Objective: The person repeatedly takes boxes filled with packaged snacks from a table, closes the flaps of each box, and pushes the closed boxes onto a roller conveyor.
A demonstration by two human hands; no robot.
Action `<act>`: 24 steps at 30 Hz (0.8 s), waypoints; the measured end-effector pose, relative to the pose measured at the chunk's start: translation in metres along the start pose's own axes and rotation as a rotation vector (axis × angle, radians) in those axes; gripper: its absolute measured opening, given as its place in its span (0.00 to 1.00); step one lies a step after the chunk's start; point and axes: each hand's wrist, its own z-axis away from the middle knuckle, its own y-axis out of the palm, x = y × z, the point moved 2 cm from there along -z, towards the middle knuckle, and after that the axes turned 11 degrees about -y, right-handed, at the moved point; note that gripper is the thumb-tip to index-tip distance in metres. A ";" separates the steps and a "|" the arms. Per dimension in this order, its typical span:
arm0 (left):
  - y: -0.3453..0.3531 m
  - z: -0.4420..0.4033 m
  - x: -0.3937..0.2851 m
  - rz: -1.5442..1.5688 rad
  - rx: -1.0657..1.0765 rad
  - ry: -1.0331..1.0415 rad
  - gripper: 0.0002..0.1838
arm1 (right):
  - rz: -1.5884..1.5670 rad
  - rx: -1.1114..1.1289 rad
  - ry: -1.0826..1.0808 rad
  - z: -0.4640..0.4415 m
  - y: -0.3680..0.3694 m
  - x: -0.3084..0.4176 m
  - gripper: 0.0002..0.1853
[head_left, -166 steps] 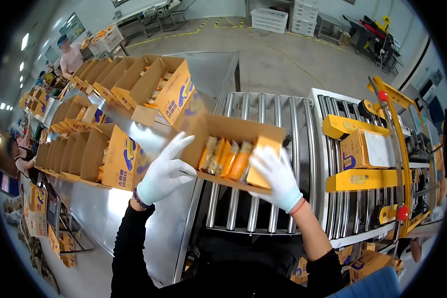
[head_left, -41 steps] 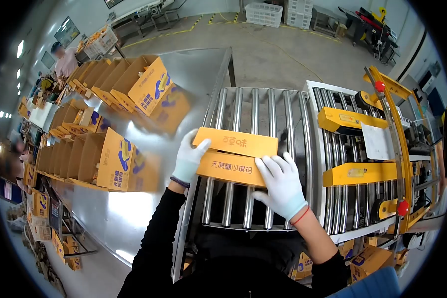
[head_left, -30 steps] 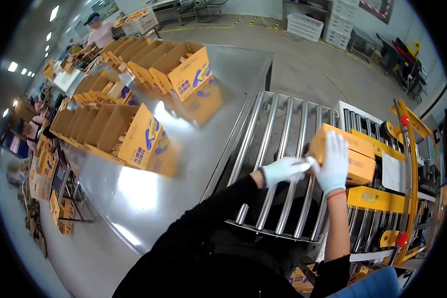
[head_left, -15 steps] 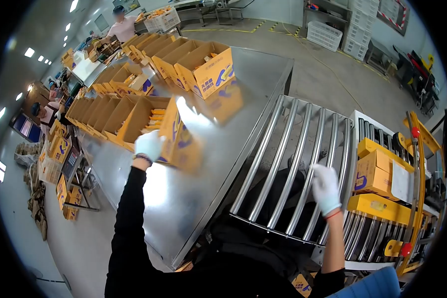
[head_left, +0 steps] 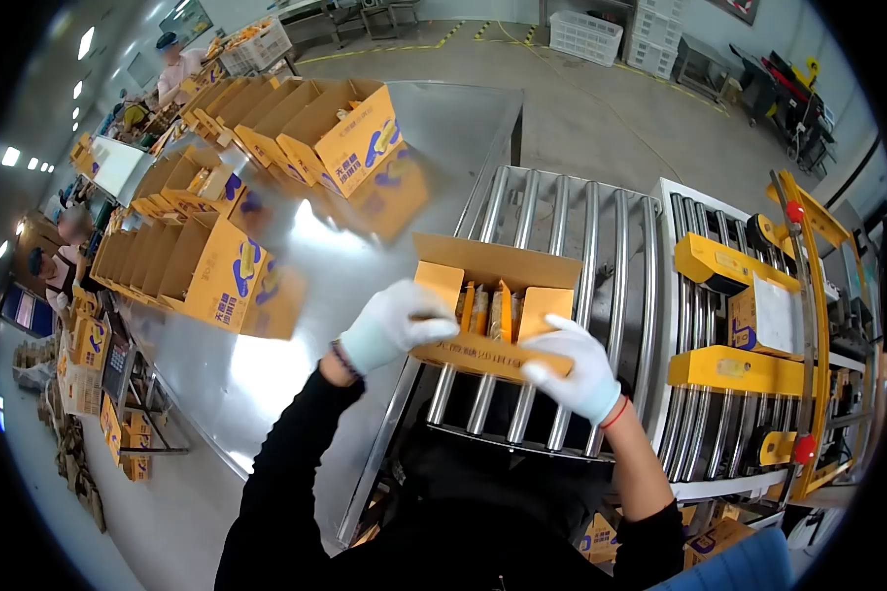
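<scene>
A yellow cardboard box with its top flaps up sits at the left end of the roller conveyor, just in front of me. Wrapped yellow packets stand inside it. My left hand, in a white glove, has its fingers curled at the box's front left corner. At the front right corner my gloved right hand grips the front flap, thumb toward the near side. Part of the box's near side is hidden by the hands and the folded-out flap.
Rows of open yellow boxes stand on the steel table to my left. A taping machine with yellow guides holds another box on my right. Co-workers are at the far left. White crates stand at the back.
The nearest filled box has moved from the left table row onto the rollers in front of me. My left hand came right with it; my right hand moved left to its corner.
</scene>
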 end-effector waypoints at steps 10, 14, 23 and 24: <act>0.056 -0.017 0.054 0.608 -0.556 -0.115 0.40 | 0.640 0.136 0.007 -0.019 -0.005 0.028 0.51; 0.052 -0.039 0.015 0.875 -0.225 -0.176 0.34 | 0.622 0.196 0.005 0.029 -0.003 0.013 0.52; 0.122 -0.141 -0.084 0.473 0.326 0.049 0.36 | 1.019 -0.003 0.272 0.005 -0.078 -0.075 0.49; 0.105 -0.150 -0.071 0.384 0.317 0.065 0.34 | 1.060 -0.042 0.321 0.007 -0.084 -0.077 0.41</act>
